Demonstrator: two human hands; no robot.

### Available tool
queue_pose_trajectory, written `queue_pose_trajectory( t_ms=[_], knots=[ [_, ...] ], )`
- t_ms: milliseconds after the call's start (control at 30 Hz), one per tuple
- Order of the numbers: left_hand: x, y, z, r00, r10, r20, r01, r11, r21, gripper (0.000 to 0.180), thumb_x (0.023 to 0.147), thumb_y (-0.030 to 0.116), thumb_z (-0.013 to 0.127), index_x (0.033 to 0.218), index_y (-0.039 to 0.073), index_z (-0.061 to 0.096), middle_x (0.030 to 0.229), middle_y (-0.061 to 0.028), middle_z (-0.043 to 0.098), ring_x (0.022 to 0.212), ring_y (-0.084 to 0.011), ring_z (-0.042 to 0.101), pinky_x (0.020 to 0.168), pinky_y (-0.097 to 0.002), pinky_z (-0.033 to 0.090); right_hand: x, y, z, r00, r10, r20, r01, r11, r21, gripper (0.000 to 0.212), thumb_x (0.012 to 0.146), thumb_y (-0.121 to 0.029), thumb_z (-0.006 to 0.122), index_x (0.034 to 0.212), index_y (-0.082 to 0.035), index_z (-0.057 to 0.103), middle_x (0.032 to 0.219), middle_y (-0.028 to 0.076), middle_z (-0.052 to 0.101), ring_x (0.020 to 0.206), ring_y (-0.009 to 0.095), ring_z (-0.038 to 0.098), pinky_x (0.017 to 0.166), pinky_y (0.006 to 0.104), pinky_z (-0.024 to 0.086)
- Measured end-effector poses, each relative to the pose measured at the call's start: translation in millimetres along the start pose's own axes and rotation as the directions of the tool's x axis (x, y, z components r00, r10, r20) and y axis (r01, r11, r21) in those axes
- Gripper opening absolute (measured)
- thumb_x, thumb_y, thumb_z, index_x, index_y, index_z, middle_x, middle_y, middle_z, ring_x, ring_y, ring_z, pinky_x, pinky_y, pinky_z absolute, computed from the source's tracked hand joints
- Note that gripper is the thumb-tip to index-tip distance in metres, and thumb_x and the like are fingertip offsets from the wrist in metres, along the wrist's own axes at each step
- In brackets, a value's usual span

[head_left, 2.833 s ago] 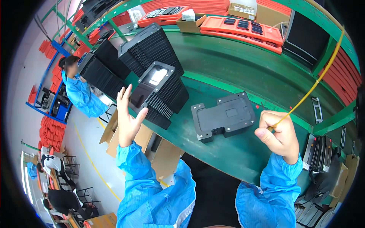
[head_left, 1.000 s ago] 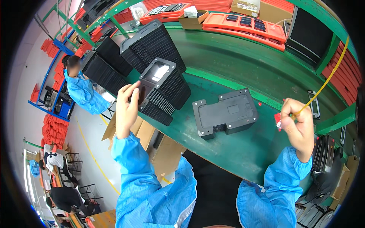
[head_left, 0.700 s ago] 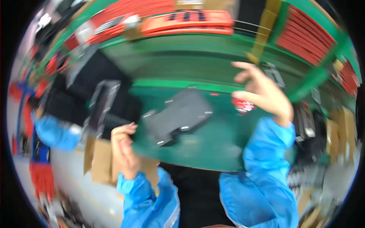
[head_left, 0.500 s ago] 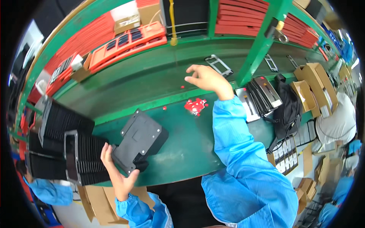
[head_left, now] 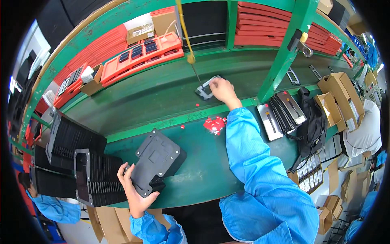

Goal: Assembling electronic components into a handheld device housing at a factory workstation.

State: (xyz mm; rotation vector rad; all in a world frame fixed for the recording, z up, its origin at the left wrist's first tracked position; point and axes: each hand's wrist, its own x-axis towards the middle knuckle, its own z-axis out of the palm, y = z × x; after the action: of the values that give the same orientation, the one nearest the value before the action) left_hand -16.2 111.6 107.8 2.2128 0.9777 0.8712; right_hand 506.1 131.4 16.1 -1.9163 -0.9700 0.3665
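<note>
Blue sleeves (head_left: 252, 150) lead to two bare hands in different postures. The left hand (head_left: 137, 194) is spread, its fingers along the left edge of a black notched block (head_left: 160, 156) and its thumb by the near end; how firmly it bears on the block cannot be told. The right hand (head_left: 223, 91) reaches far forward, fingertips closed on one end of a thin grey rectangular frame (head_left: 204, 94), which is blurred over the green strip behind the table (head_left: 203, 175).

The block lies turned at an angle on the table. It looks like rigid moulded plastic, thick enough to have some weight, with smooth faces that could slide under dry fingers; the notches and straight sides seem the surest hold, ideally one hand at each end. The frame is probably light and fairly stiff, though its narrow bars could bend if squeezed in the middle, so the corners look the better place to pinch.

A yellow cord (head_left: 187, 36) hangs just beyond the frame. Red scraps (head_left: 215, 125) lie between block and right sleeve. Ribbed black stacks (head_left: 101, 175) stand left, flat dark cases (head_left: 286, 110) and a black backpack (head_left: 313, 118) right.
</note>
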Motion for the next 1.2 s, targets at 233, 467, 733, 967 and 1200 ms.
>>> queue_pose_trajectory(
  t_ms=[233, 467, 733, 967, 1200],
  knots=[
    [0, -21, 10, 0.993, 0.101, -0.062, -0.104, 0.994, -0.033, 0.108, 0.06, 0.063, 0.084, 0.144, 0.005, 0.05, 0.148, -0.024, 0.037, 0.136, -0.0434, 0.043, 0.11, -0.0556, 0.04, -9, -40, 23, 0.976, -0.129, -0.177, -0.044, 0.676, -0.735, 0.025, 0.09, -0.033, 0.07, 0.097, -0.011, 0.08, 0.109, 0.013, 0.077, 0.11, 0.036, 0.067, 0.092, 0.0465, 0.05],
    [1, -20, 8, 0.988, 0.128, -0.086, -0.134, 0.988, -0.075, 0.113, 0.058, 0.053, 0.088, 0.149, 0.002, 0.043, 0.147, -0.0236, 0.039, 0.136, -0.0415, 0.044, 0.112, -0.0535, 0.039, -17, -65, 15, 0.99, 0.123, -0.07, -0.138, 0.731, -0.668, 0.025, 0.085, -0.03, 0.073, 0.097, -0.01, 0.08, 0.103, 0.016, 0.078, 0.096, 0.036, 0.073, 0.087, 0.0471, 0.056],
    [-9, -28, 10, 0.994, 0.031, -0.104, -0.053, 0.975, -0.214, 0.139, 0.059, 0.05, 0.093, 0.164, 0.004, 0.015, 0.152, -0.0218, 0.036, 0.14, -0.0355, 0.044, 0.117, -0.0465, 0.036, -140, -225, 29, 0.835, -0.329, 0.441, 0.358, 0.934, 0.018, 0.019, 0.076, -0.017, 0.075, 0.085, 0.0, 0.075, 0.076, 0.013, 0.075, 0.067, 0.026, 0.072, 0.068, 0.0387, 0.058],
    [-8, -24, 13, 0.993, 0.027, -0.115, -0.06, 0.953, -0.296, 0.138, 0.058, 0.04, 0.096, 0.163, 0.005, 0.014, 0.154, -0.0217, 0.035, 0.139, -0.0355, 0.045, 0.116, -0.0461, 0.038, -225, -246, 69, 0.741, -0.586, 0.327, 0.669, 0.609, -0.425, 0.016, 0.08, -0.018, 0.077, 0.076, -0.005, 0.068, 0.074, 0.008, 0.069, 0.08, 0.029, 0.061, 0.077, 0.0419, 0.045],
    [-7, -16, -6, 0.988, 0.149, -0.047, -0.151, 0.988, -0.043, 0.096, 0.053, 0.032, 0.097, 0.138, 0.009, 0.06, 0.148, -0.0224, 0.04, 0.134, -0.0391, 0.049, 0.11, -0.0488, 0.043, -228, -247, 63, 0.653, -0.626, 0.425, 0.755, 0.496, -0.429, 0.015, 0.082, -0.019, 0.076, 0.082, -0.005, 0.072, 0.085, 0.008, 0.064, 0.09, 0.027, 0.057, 0.079, 0.0411, 0.043]
  ],
)
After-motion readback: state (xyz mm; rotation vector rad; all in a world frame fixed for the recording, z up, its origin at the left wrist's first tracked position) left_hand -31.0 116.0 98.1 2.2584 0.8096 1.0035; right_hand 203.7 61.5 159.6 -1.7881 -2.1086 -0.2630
